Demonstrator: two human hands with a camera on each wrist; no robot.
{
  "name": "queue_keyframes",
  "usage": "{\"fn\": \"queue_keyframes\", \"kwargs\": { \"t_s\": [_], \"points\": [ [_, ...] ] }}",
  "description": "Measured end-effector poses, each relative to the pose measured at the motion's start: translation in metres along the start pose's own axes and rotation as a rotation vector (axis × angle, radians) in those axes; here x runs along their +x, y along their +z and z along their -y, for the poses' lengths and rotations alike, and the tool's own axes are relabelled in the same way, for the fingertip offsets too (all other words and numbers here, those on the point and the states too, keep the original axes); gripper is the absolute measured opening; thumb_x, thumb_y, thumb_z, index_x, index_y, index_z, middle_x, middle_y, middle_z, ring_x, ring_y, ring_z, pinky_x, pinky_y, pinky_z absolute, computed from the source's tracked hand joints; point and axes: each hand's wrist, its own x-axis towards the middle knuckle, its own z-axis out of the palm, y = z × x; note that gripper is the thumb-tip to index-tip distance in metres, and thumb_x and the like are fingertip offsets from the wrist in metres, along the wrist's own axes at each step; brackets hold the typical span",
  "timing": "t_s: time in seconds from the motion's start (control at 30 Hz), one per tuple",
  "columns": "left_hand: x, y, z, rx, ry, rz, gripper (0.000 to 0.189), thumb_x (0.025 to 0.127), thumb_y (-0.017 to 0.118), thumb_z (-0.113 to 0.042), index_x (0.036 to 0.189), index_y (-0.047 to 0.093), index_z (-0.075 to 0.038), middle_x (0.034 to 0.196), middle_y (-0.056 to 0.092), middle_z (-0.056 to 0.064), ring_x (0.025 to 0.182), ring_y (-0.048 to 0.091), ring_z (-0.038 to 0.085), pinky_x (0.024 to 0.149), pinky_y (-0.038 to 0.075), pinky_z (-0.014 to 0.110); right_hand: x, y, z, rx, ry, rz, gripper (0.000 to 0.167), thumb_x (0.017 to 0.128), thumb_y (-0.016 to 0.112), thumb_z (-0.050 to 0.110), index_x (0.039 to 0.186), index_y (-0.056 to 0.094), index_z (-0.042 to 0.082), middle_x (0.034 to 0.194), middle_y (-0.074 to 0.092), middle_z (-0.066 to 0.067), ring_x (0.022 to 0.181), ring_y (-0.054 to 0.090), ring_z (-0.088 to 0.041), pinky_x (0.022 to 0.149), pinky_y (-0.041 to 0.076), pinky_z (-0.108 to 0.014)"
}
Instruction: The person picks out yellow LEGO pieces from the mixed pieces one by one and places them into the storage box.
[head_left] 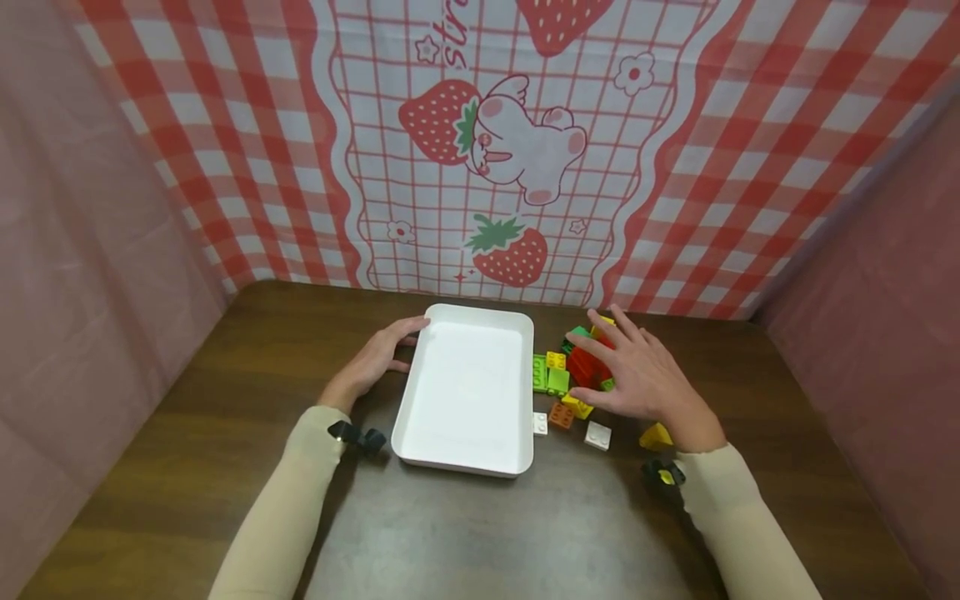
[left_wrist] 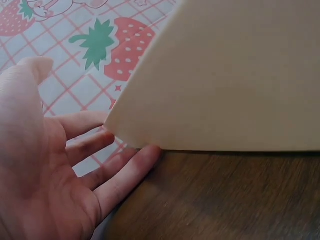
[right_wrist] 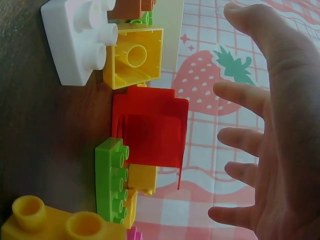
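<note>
A white rectangular tray [head_left: 468,392] lies on the table. My left hand [head_left: 378,358] touches its far left side, and in the left wrist view the fingertips [left_wrist: 152,152] meet the tray's corner [left_wrist: 210,90] with the fingers extended. Over a pile of toy building blocks to the tray's right hovers my right hand [head_left: 637,371], fingers spread and holding nothing. Below that palm, the right wrist view has a red block piece [right_wrist: 150,130], a yellow block [right_wrist: 134,56], a white block [right_wrist: 77,40] and a green block [right_wrist: 110,182].
A white block [head_left: 597,435], a brown block [head_left: 561,415] and a yellow piece [head_left: 656,436] lie on the brown table [head_left: 480,533] near the pile. Behind the table hangs a strawberry-print cloth [head_left: 495,192]. Pink curtains [head_left: 97,333] stand at both sides.
</note>
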Motion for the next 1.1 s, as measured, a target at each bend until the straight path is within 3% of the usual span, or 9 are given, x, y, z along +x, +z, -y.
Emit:
{"fn": "queue_keyframes", "kwargs": {
  "t_s": [0.23,0.43,0.7,0.93,1.1],
  "points": [
    [0.000,-0.004,0.007,0.031,0.049,0.028,0.065,0.122,0.034,-0.050,0.177,0.038,-0.015,0.187,0.030,0.014,0.162,0.042,0.044,0.118,0.059,0.058,0.000,0.000,-0.001,0.005,-0.002,0.005,0.089,0.094,0.074,0.066,0.172,0.049,0.029,0.188,0.026,-0.018,0.175,0.016,-0.052,0.127,0.035,-0.084],
    [0.001,-0.006,0.010,0.068,0.093,0.054,0.061,0.121,0.050,-0.033,0.177,0.037,-0.012,0.189,0.025,0.015,0.164,0.044,0.044,0.116,0.061,0.059,-0.001,-0.003,-0.004,-0.003,-0.010,-0.012,0.087,0.095,0.075,0.064,0.171,0.050,0.029,0.188,0.028,-0.018,0.174,0.020,-0.053,0.125,0.039,-0.084],
    [0.002,-0.008,0.014,0.173,0.166,0.052,0.071,0.111,0.072,-0.020,0.175,0.042,-0.010,0.187,0.030,0.016,0.151,0.054,0.047,0.114,0.062,0.052,-0.005,-0.008,-0.008,-0.001,-0.003,-0.015,0.085,0.095,0.076,0.060,0.170,0.051,0.029,0.188,0.027,-0.017,0.172,0.022,-0.053,0.122,0.040,-0.085],
    [-0.001,-0.008,0.013,0.191,0.203,0.043,0.073,0.109,0.074,-0.015,0.174,0.042,-0.007,0.186,0.032,0.018,0.149,0.057,0.050,0.119,0.055,0.056,-0.006,-0.012,-0.010,0.003,-0.008,-0.026,0.083,0.095,0.079,0.055,0.169,0.052,0.026,0.187,0.031,-0.018,0.170,0.027,-0.053,0.120,0.044,-0.083],
    [0.002,-0.008,0.015,0.183,0.213,0.030,0.072,0.108,0.075,-0.014,0.173,0.043,-0.007,0.184,0.034,0.020,0.147,0.059,0.050,0.118,0.056,0.055,-0.011,-0.019,-0.010,0.023,-0.011,-0.038,0.086,0.093,0.085,0.048,0.170,0.052,0.025,0.185,0.033,-0.021,0.167,0.029,-0.056,0.119,0.044,-0.084]
  ]
}}
